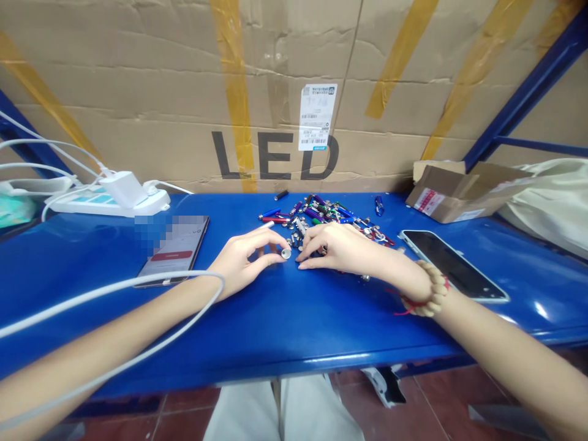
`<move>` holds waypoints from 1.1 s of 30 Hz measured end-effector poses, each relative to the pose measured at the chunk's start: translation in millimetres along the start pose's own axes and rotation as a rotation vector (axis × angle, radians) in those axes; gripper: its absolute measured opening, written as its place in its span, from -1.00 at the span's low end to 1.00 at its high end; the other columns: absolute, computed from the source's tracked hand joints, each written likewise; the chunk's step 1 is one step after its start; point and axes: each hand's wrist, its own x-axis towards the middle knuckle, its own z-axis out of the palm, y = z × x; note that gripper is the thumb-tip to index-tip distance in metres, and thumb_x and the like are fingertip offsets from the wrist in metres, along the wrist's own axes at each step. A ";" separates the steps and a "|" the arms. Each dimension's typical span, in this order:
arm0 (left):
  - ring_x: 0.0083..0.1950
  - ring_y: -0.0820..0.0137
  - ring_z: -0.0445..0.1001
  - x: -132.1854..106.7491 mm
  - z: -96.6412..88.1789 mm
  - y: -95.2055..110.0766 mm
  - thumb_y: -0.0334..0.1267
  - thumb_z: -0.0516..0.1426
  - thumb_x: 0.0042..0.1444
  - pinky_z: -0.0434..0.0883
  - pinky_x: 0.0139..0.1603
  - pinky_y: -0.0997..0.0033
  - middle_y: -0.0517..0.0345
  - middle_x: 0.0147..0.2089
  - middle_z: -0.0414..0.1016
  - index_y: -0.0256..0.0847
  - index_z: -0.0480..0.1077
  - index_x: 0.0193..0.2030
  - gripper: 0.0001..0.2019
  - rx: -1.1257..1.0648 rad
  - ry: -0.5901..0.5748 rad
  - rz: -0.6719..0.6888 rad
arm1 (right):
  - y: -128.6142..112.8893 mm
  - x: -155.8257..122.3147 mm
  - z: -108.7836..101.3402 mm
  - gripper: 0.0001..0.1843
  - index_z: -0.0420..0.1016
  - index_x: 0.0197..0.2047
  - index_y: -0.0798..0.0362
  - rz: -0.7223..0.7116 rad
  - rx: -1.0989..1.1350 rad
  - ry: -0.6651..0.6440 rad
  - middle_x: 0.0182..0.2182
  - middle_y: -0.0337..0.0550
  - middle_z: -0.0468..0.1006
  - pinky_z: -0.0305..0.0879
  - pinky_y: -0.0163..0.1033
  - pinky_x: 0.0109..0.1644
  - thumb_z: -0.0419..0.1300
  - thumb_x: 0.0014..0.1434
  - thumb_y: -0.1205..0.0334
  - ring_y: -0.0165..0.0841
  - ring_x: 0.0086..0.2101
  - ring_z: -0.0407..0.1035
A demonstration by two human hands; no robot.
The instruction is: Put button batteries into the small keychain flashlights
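Between the thumb and fingertips of my left hand (243, 257) is a small round silver piece (286, 253), like an end cap, its face turned toward me. A short pale tube (267, 225) shows just above that hand's knuckles; whether the hand touches it I cannot tell. My right hand (337, 248) hovers low at the near edge of a pile of small metal pieces (316, 211). Its thumb and index finger are apart, with nothing visible in them. Blue, red, purple, green and silver tubes with clips and rings make up the pile, partly hidden behind this hand.
A phone (177, 248) lies at left, a second phone (452, 263) at right. Behind are a white power strip (110, 202) and an open cardboard box (459, 190). A white cable (114, 291) loops over my left forearm. A large carton (174, 92) walls the blue table's back.
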 end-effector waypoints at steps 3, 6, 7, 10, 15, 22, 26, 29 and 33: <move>-0.15 0.40 0.44 -0.1 0.3 -2.1 -0.25 0.09 0.12 0.36 -0.12 0.47 0.16 -0.14 0.52 -0.18 0.43 -0.24 -0.87 0.022 0.009 -0.006 | 1.3 0.3 1.0 -0.81 0.58 -0.32 -0.01 0.042 0.033 -0.016 -0.32 -0.21 0.54 0.16 -0.38 -0.33 0.23 0.07 0.09 -0.41 -0.31 0.39; -0.14 0.40 0.45 0.1 0.2 -4.3 -0.25 0.09 0.12 0.37 -0.11 0.46 0.16 -0.12 0.52 -0.18 0.42 -0.21 -0.86 0.032 0.021 -0.023 | 1.8 0.3 0.8 -0.79 0.55 -0.34 -0.01 0.126 0.043 -0.040 -0.35 -0.26 0.54 0.13 -0.39 -0.37 0.25 0.03 0.04 -0.43 -0.36 0.38; -0.13 0.40 0.45 0.2 0.1 -4.9 -0.26 0.08 0.13 0.37 -0.10 0.46 0.16 -0.12 0.52 -0.18 0.42 -0.21 -0.86 0.029 0.020 -0.022 | 1.7 0.3 0.7 -0.78 0.54 -0.34 -0.01 0.151 0.043 -0.051 -0.37 -0.28 0.54 0.11 -0.40 -0.40 0.25 0.02 0.03 -0.45 -0.39 0.37; -0.07 0.38 0.44 0.7 0.0 -7.0 -0.26 0.06 0.14 0.35 -0.02 0.42 0.14 -0.10 0.52 -0.18 0.41 -0.20 -0.85 0.011 0.014 -0.008 | 1.1 -0.1 0.4 -0.77 0.52 -0.37 -0.02 0.207 0.033 -0.073 -0.40 -0.31 0.54 0.07 -0.40 -0.45 0.25 0.02 -0.01 -0.48 -0.45 0.34; -0.06 0.37 0.44 2.5 -0.8 -10.7 -0.23 0.07 0.13 0.33 -0.01 0.42 0.14 -0.13 0.51 -0.19 0.41 -0.21 -0.84 0.009 0.030 -0.055 | 0.2 -0.5 -0.4 -0.74 0.53 -0.38 -0.02 0.278 0.033 -0.113 -0.43 -0.30 0.54 0.05 -0.40 -0.47 0.23 0.03 -0.04 -0.48 -0.49 0.33; -0.05 0.35 0.43 3.7 -1.0 -12.6 -0.20 0.05 0.14 0.33 -0.06 0.46 0.15 -0.15 0.51 -0.20 0.40 -0.22 -0.83 -0.023 -0.036 -0.100 | -0.7 0.2 -2.2 -0.71 0.53 -0.34 0.00 0.316 0.052 -0.164 -0.45 -0.28 0.54 0.08 -0.39 -0.46 0.20 0.04 -0.05 -0.47 -0.49 0.33; -0.08 0.35 0.43 5.0 -1.3 -12.5 -0.18 0.03 0.15 0.33 -0.09 0.43 0.14 -0.16 0.50 -0.20 0.38 -0.21 -0.81 -0.032 -0.054 -0.124 | -3.4 0.0 -2.4 -0.74 0.52 -0.34 -0.01 0.298 0.042 -0.142 -0.40 -0.29 0.55 0.09 -0.40 -0.42 0.21 0.05 -0.03 -0.47 -0.46 0.34; -0.12 0.34 0.44 5.9 -1.9 -11.6 -0.16 0.02 0.15 0.34 -0.16 0.43 0.13 -0.15 0.49 -0.20 0.37 -0.19 -0.80 -0.028 -0.057 -0.150 | -5.0 -0.4 -2.8 -0.78 0.51 -0.34 -0.01 0.283 0.038 -0.140 -0.36 -0.29 0.55 0.11 -0.40 -0.37 0.22 0.07 0.03 -0.47 -0.43 0.35; -0.15 0.35 0.44 6.2 -1.6 -12.0 -0.13 0.02 0.15 0.34 -0.20 0.43 0.13 -0.15 0.49 -0.20 0.36 -0.19 -0.78 -0.031 -0.053 -0.153 | -3.5 -0.7 -2.2 -0.76 0.51 -0.33 0.00 0.278 0.053 -0.155 -0.37 -0.27 0.55 0.11 -0.39 -0.37 0.20 0.07 0.01 -0.46 -0.43 0.35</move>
